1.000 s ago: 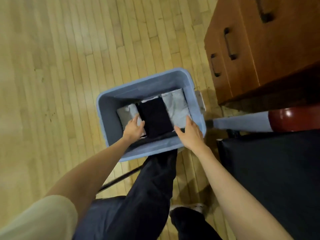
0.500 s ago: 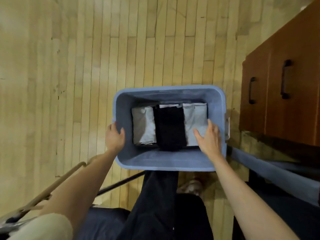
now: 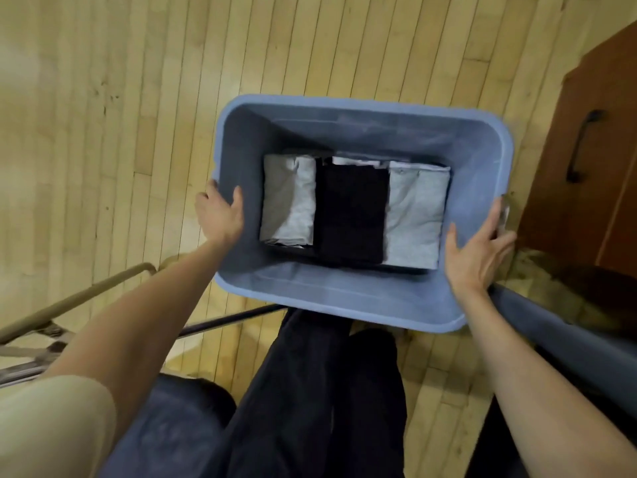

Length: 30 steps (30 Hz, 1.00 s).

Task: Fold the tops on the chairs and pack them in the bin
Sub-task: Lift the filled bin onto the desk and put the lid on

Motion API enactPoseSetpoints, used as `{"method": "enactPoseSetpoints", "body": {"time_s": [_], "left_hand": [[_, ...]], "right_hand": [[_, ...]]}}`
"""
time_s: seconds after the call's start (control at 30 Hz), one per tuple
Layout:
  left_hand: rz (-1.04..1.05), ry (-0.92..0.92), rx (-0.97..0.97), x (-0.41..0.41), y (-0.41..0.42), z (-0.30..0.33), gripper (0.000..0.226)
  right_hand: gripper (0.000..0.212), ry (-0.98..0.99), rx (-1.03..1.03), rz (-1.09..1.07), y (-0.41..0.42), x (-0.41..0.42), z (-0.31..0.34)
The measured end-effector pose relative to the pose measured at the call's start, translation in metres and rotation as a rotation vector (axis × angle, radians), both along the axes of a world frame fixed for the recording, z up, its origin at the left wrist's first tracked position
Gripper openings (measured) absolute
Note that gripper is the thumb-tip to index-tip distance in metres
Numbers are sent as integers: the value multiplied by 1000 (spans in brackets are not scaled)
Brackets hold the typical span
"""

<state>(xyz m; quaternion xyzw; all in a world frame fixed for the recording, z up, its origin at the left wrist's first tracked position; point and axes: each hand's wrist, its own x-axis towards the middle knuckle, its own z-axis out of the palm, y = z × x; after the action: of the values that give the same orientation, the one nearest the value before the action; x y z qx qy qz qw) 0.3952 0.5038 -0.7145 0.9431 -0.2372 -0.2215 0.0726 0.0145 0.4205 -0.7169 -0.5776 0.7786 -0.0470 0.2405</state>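
A blue plastic bin [image 3: 344, 298] stands on the wooden floor in front of my legs. Inside it lie three folded tops side by side: a grey one [image 3: 289, 201] on the left, a black one [image 3: 351, 212] in the middle, a light grey one [image 3: 413, 215] on the right. My left hand [image 3: 219, 215] grips the bin's left rim, thumb inside the wall. My right hand [image 3: 477, 250] holds the right rim, thumb inside and fingers wrapped over the outer edge.
A brown wooden cabinet [image 3: 586, 174] with a dark handle stands at the right. A folding chair frame [image 3: 69, 305] shows at the lower left, and a dark chair edge [image 3: 565, 343] at the lower right. Open wooden floor [image 3: 120, 115] lies to the left.
Both hands left the folded tops inside the bin and moved out to its two side rims. The view has shifted closer over the bin.
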Motion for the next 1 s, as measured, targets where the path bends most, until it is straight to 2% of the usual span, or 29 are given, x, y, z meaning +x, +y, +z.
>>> {"method": "enactPoseSetpoints", "body": {"time_s": [0.1, 0.2, 0.3, 0.53, 0.8, 1.0], "left_hand": [[-78, -72, 77, 9, -5, -6, 57], [-158, -150, 134, 19, -10, -8, 53], [-205, -184, 183, 31, -13, -8, 56], [-203, -219, 127, 44, -17, 25, 60], [-83, -206, 28, 47, -11, 158, 57], [-78, -171, -33, 46, -14, 290, 58]], "right_hand": [[64, 21, -29, 9, -8, -6, -1], [60, -8, -11, -5, -14, -8, -6], [59, -17, -77, 18, -18, -8, -10], [54, 39, -96, 18, -28, -4, 24], [52, -22, -87, 90, -25, -3, 165], [47, -38, -94, -1, -20, -2, 298]]}}
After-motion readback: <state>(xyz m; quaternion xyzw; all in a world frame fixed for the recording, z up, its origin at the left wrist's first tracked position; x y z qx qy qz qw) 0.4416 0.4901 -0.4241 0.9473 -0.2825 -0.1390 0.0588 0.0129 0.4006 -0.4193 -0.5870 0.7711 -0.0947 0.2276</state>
